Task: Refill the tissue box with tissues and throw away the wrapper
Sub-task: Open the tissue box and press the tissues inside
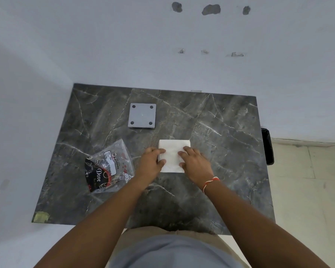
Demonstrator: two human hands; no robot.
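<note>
A dark marble table (pixel 211 171) carries a white stack of tissues (pixel 173 151) near its middle. A grey square box (pixel 142 116) lies farther back, and a crumpled clear wrapper (pixel 108 167) lies at the left.

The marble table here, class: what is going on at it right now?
A person stands at the marble table with both hands on a white stack of tissues. The left hand presses on its left edge and the right hand on its right edge. The empty plastic wrapper lies beside the left hand, not yet thrown away. A grey square box sits further back, untouched. A dark bin stands off the table's right edge.
</note>
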